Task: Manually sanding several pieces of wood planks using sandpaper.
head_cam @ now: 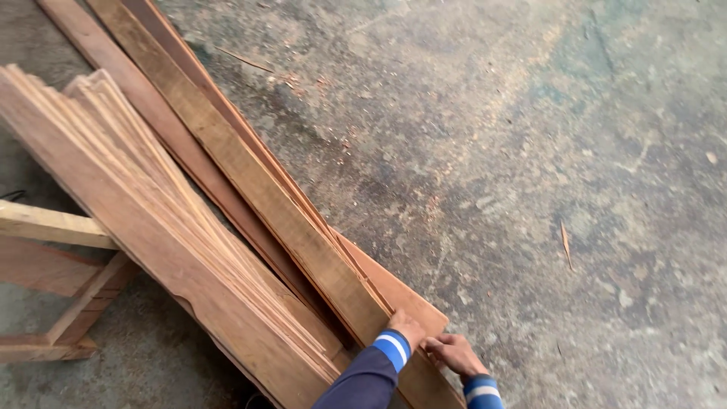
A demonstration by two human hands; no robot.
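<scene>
My left hand (pixel 407 327) grips the near end of a long brown plank (pixel 250 174) that runs diagonally up to the far left. Just to its right, my right hand (pixel 454 353) has its fingers curled against the same end, over a thin reddish board (pixel 405 294) lying under the plank. Both arms wear dark sleeves with blue and white striped cuffs. To the left of the plank lies a stack of pale thin boards (pixel 151 204), fanned out at the far end.
A wooden trestle (pixel 60 250) stands at the left under the stack. Grey concrete floor (pixel 530 151) with sawdust and a few splinters (pixel 566 244) spreads to the right.
</scene>
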